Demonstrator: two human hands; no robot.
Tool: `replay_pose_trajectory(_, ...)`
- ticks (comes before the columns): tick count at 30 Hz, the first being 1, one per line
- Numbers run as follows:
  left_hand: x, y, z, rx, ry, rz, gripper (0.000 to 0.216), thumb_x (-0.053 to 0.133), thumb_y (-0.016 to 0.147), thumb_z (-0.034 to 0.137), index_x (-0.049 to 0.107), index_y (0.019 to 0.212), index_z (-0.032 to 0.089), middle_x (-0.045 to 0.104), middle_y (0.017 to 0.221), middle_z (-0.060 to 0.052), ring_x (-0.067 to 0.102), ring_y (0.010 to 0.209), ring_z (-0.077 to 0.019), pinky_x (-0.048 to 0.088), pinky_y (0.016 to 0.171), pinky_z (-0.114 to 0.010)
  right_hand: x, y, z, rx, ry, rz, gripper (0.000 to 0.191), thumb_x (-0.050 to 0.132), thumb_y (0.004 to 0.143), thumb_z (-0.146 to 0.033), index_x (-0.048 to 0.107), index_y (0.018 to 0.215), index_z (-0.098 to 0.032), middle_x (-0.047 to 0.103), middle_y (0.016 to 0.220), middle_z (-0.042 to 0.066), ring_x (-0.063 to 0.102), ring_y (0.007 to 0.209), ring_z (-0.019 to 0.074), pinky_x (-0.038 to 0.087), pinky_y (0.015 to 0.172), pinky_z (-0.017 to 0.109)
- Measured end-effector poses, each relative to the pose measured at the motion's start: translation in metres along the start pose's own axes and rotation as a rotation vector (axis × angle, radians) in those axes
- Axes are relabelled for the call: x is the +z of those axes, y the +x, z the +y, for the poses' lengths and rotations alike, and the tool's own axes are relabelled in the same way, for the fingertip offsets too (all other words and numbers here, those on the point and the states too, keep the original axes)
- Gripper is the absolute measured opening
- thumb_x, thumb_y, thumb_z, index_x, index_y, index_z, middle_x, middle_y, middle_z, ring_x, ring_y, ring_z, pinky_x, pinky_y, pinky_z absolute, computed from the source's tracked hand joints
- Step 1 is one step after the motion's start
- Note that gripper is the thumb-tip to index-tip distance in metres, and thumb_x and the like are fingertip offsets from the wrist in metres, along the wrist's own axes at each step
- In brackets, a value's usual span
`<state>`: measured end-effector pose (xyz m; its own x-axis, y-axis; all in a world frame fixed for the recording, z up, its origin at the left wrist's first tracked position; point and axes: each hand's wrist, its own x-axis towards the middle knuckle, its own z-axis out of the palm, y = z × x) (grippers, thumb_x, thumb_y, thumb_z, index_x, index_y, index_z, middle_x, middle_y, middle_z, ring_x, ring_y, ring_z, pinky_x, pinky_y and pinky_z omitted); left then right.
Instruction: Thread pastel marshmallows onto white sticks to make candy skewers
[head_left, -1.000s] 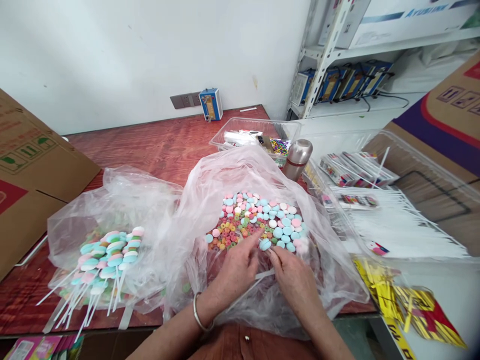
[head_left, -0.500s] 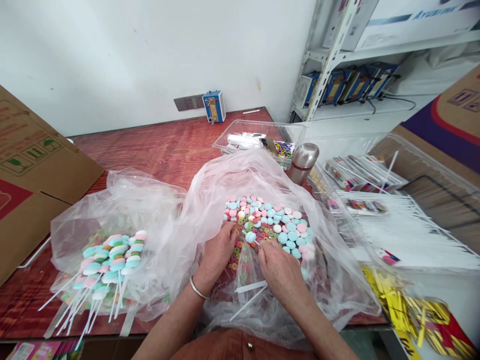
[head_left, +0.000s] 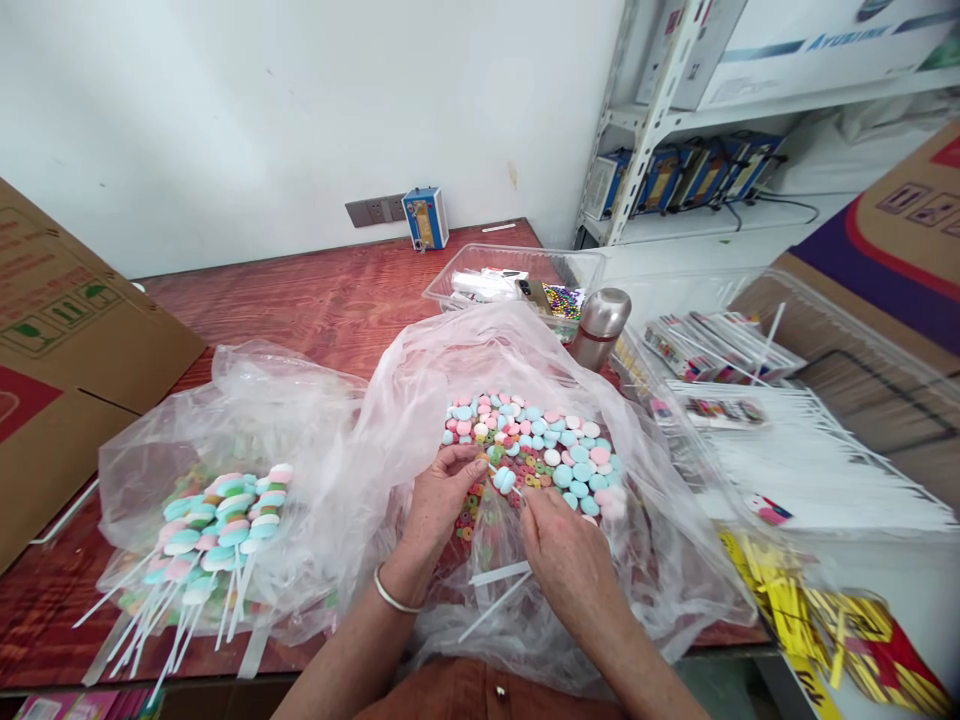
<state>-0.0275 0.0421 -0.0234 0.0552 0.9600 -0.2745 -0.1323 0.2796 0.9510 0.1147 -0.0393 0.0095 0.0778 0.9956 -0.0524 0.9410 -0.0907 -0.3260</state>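
Note:
My right hand [head_left: 564, 535] pinches a white stick that carries a pale blue candy [head_left: 504, 480], with the stick pointing up and left. At the stick's upper tip, my left hand [head_left: 441, 495] has thumb and fingertips pinched together; whatever they hold is too small to make out. Under both hands a clear plastic bag [head_left: 409, 365] lies spread, bearing pink, white and blue round candies [head_left: 577, 455] and small coloured candy rings [head_left: 469, 520]. On the left, several finished-looking candy skewers [head_left: 217, 530] lie on another clear plastic bag [head_left: 262, 385].
A steel flask [head_left: 600, 325] and a clear tray [head_left: 442, 275] stand behind the bag. To the right, a clear bin holds many white sticks [head_left: 720, 470], beside yellow ties [head_left: 784, 590]. Cardboard boxes [head_left: 82, 360] flank the red wooden table [head_left: 300, 290].
My left hand has turned, and its fingertips have come in to the stick's upper tip. The right hand still holds the stick in nearly the same place.

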Motion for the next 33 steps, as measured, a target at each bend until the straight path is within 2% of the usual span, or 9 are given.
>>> replay_pose_trajectory(7, 0.011, -0.011, 0.005, 0.082, 0.123, -0.085, 0.021, 0.081, 0.069, 0.032, 0.076, 0.083, 0.017, 0.074, 0.089, -0.006, 0.065, 0.085, -0.0188, 0.049, 0.081, -0.029, -0.002, -0.004, -0.002, 0.052, -0.020, -0.017, 0.025, 0.040, 0.100, -0.019, 0.064, 0.094, -0.020, 0.069, 0.096, 0.006, 0.069, 0.081, 0.0222, 0.044, 0.063, 0.030)
replay_pose_trajectory(10, 0.019, -0.015, 0.001, -0.007, -0.089, -0.058, 0.024, 0.082, 0.068, 0.035, 0.075, 0.081, 0.016, 0.072, 0.084, -0.004, 0.065, 0.081, -0.0161, 0.051, 0.079, -0.028, 0.003, -0.005, -0.003, 0.047, 0.086, 0.031, 0.027, 0.039, 0.097, -0.013, 0.066, 0.097, -0.017, 0.068, 0.101, 0.010, 0.068, 0.089, 0.0225, 0.049, 0.071, 0.030)
replay_pose_trajectory(13, 0.024, -0.017, 0.001, -0.086, -0.373, -0.028, 0.032, 0.086, 0.065, 0.030, 0.072, 0.091, 0.019, 0.070, 0.085, 0.000, 0.065, 0.078, -0.0126, 0.052, 0.076, -0.024, 0.009, -0.009, 0.001, -0.016, 0.222, 0.073, 0.037, 0.038, 0.093, -0.009, 0.064, 0.119, -0.018, 0.068, 0.109, 0.010, 0.067, 0.096, 0.0205, 0.051, 0.078, 0.029)
replay_pose_trajectory(16, 0.026, -0.017, 0.005, -0.156, -0.460, -0.080, 0.038, 0.086, 0.066, 0.026, 0.071, 0.101, 0.019, 0.071, 0.093, -0.003, 0.066, 0.082, -0.0129, 0.054, 0.076, -0.023, 0.012, -0.016, 0.010, -0.002, 0.289, 0.073, 0.046, 0.038, 0.095, -0.014, 0.056, 0.136, -0.024, 0.070, 0.115, 0.007, 0.068, 0.098, 0.0197, 0.051, 0.077, 0.028)
replay_pose_trajectory(18, 0.028, -0.018, 0.007, -0.244, -0.434, -0.154, 0.031, 0.084, 0.069, 0.029, 0.072, 0.094, 0.016, 0.072, 0.095, -0.007, 0.067, 0.083, -0.0153, 0.055, 0.076, -0.025, 0.013, -0.020, 0.016, 0.024, 0.322, 0.066, 0.042, 0.037, 0.097, -0.017, 0.059, 0.131, -0.025, 0.072, 0.113, 0.005, 0.069, 0.099, 0.0194, 0.049, 0.077, 0.027)
replay_pose_trajectory(20, 0.032, -0.021, 0.008, -0.324, -0.403, -0.206, 0.027, 0.084, 0.068, 0.033, 0.073, 0.085, 0.014, 0.073, 0.091, -0.008, 0.068, 0.081, -0.0170, 0.056, 0.075, -0.027, 0.013, -0.024, 0.020, 0.058, 0.319, 0.050, 0.037, 0.034, 0.099, -0.019, 0.065, 0.117, -0.023, 0.075, 0.102, 0.004, 0.070, 0.090, 0.0194, 0.047, 0.071, 0.026)
replay_pose_trajectory(24, 0.046, -0.031, 0.001, -0.369, -0.358, -0.225, 0.032, 0.087, 0.064, 0.036, 0.073, 0.082, 0.014, 0.074, 0.089, -0.009, 0.068, 0.080, -0.0180, 0.056, 0.077, -0.030, 0.015, -0.026, 0.023, 0.128, 0.237, 0.030, 0.034, 0.031, 0.101, -0.023, 0.065, 0.102, -0.021, 0.074, 0.082, 0.004, 0.069, 0.073, 0.0195, 0.037, 0.059, 0.025)
replay_pose_trajectory(29, 0.056, -0.036, -0.007, -0.308, -0.257, -0.271, 0.028, 0.084, 0.067, 0.040, 0.074, 0.080, 0.017, 0.074, 0.089, -0.008, 0.068, 0.082, -0.0202, 0.056, 0.082, -0.035, 0.018, -0.014, 0.026, 0.151, 0.260, 0.049, 0.034, 0.031, 0.101, -0.022, 0.063, 0.091, -0.020, 0.071, 0.077, 0.005, 0.064, 0.068, 0.0189, 0.031, 0.057, 0.026)
replay_pose_trajectory(33, 0.055, -0.009, 0.005, -0.130, 0.081, -0.355, 0.031, 0.066, 0.082, 0.049, 0.073, 0.081, 0.019, 0.074, 0.087, -0.008, 0.068, 0.080, -0.0224, 0.056, 0.077, -0.037, 0.017, -0.001, 0.040, 0.118, 0.448, 0.100, 0.033, 0.031, 0.099, -0.027, 0.057, 0.079, -0.022, 0.067, 0.074, 0.003, 0.058, 0.065, 0.0171, 0.034, 0.059, 0.025)
